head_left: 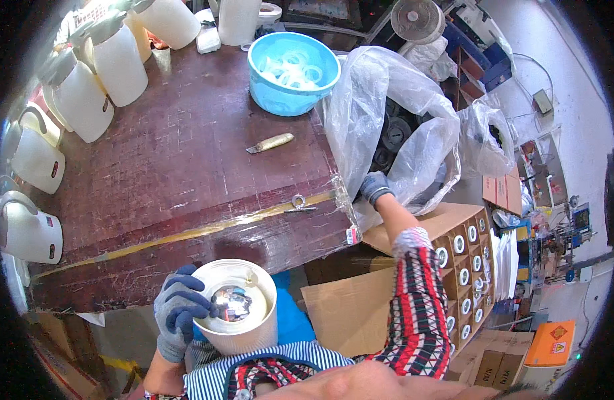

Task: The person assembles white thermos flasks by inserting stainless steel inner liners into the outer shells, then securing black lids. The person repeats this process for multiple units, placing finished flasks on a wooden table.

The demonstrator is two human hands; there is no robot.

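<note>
The white pot [252, 337] is at the person's tummy, just by the near edge of the table [187, 180]. Its open top faces up, and a shiny round part [231, 304] shows inside. The left hand [179, 309], in a gray and blue glove, has its grip on the pot's left side. The right hand [376, 187] is at the big clear bag [360, 87], near black round parts [395, 137]. I can't tell if its grip has anything. On the table are a yellow cutter [270, 143] and a blue bowl [280, 100] of clear rings [293, 69].
</note>
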